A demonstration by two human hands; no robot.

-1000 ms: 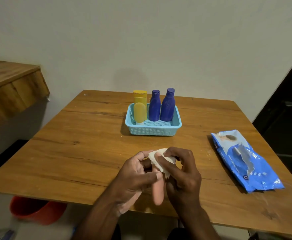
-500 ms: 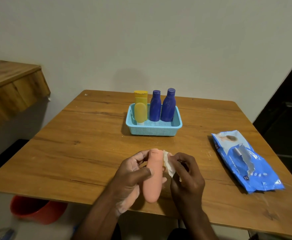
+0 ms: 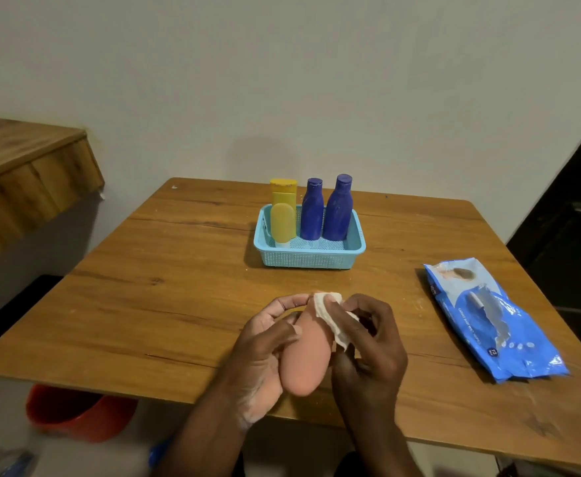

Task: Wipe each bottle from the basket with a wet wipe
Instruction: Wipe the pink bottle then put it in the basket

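Above the near edge of the surface (image 3: 165,304), the left hand (image 3: 265,352) has its fingers wrapped around a pink bottle (image 3: 304,359). The right hand (image 3: 368,349) pinches a white wipe (image 3: 330,316) against the bottle's upper end. Farther back, a blue basket (image 3: 311,258) holds two yellow and two dark blue bottles.

Peach bottle (image 3: 304,359) under white wipe (image 3: 332,320) — four bottles upright in basket (image 3: 311,258).

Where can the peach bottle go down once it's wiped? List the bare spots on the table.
Widest bare patch: the table left of the blue basket and the left hand. Another lies between the basket and the wipes pack. The strip between the basket and the hands is narrow. The basket holds four bottles; its front row looks free. Right hand wipes the peach bottle.
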